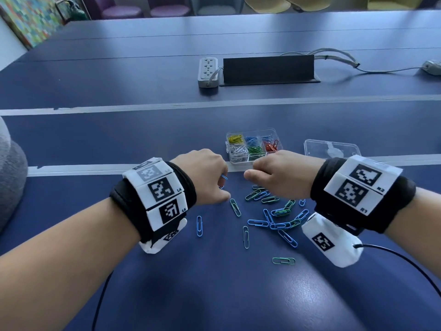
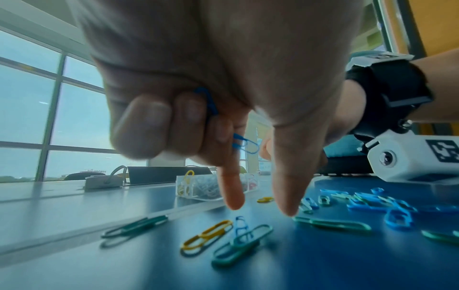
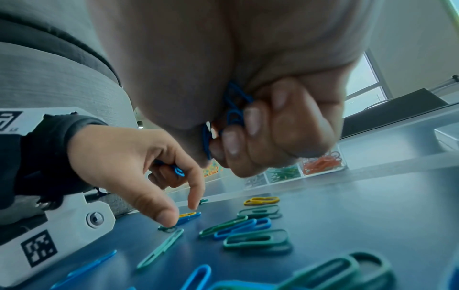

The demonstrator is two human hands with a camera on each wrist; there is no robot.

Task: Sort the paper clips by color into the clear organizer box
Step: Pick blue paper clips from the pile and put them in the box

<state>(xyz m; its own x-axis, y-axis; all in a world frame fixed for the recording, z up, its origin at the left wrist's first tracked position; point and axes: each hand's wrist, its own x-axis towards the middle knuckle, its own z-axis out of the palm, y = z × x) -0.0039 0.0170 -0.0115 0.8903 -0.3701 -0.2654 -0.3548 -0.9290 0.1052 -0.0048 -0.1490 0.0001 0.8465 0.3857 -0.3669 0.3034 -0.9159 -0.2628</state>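
Wrist views | both hands' fingers clamp blue clips (image 3: 234, 115) | head view hides right hand's

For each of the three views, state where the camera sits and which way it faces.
Head: on the head, looking forward and down at both hands over the organizer box and loose clips.
Left wrist: under the left hand, facing along fingers holding blue clips; the other wrist shows.
Right wrist: under the right hand, facing fingers gripping blue clips.
Shared: both wrist views show the box and the loose clips.
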